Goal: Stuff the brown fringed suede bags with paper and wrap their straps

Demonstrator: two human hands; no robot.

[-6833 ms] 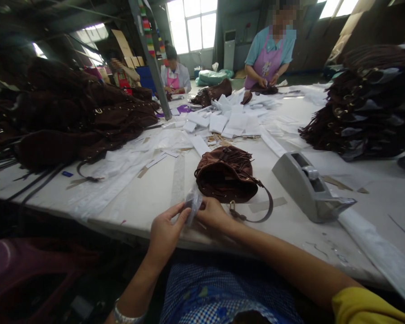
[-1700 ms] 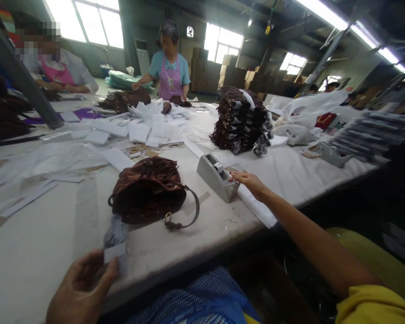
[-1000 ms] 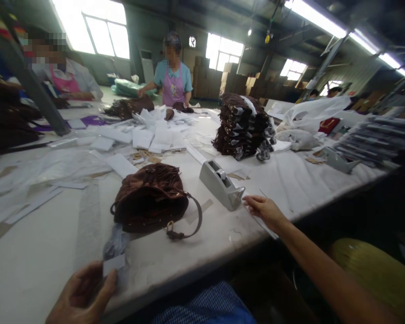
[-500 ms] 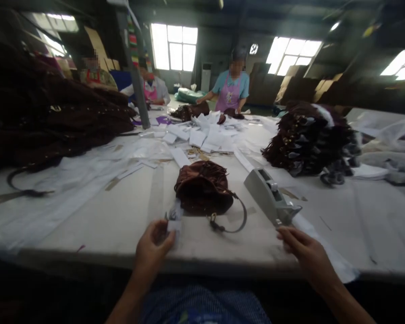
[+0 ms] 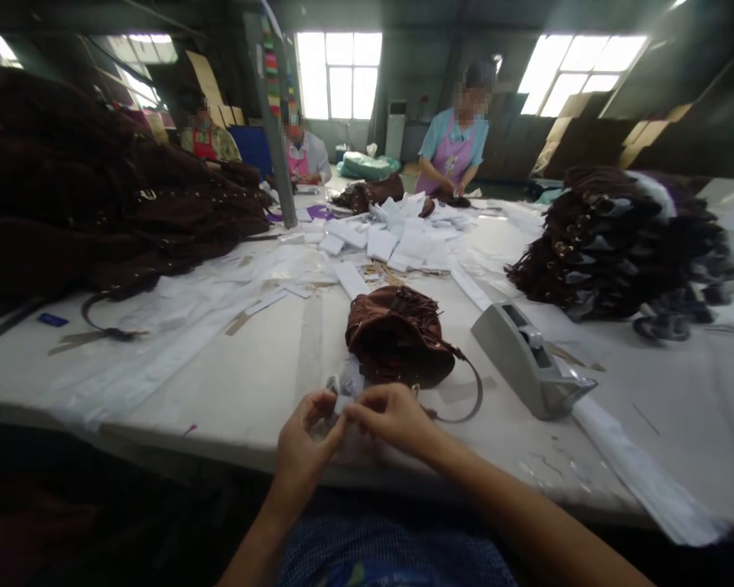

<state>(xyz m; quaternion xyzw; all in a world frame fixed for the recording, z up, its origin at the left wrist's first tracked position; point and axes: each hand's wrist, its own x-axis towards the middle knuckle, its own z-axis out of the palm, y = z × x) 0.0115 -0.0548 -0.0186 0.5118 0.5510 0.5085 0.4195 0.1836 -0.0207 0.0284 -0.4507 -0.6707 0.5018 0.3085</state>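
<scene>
Between both hands is a small white wrapping [image 5: 343, 404], around something greyish at the left edge of the brown bag. My left hand [image 5: 309, 432] is closed on it from the left. Opposite, my right hand [image 5: 397, 417] pinches at its right edge; whatever lies between those fingertips is too small to make out. The fringed brown bag [image 5: 391, 322] lies just beyond, its dark mouth facing me. Its strap [image 5: 478, 391] curves out to the right, partly behind my right hand. A grey tape dispenser [image 5: 519, 359] stands right of the bag, apart from both hands.
A large heap of dark brown bags [image 5: 116, 204] fills the left side. Another stack of fringed bags [image 5: 612, 244] stands at the right. White paper pieces [image 5: 397, 236] are piled mid-table, near a metal post [image 5: 280, 122]. Co-workers, one in a purple apron [image 5: 449, 163], are across the table.
My right hand has moved left from the tape dispenser to the white wrapping at my left hand. The view has shifted, so the table's contents appear further right.
</scene>
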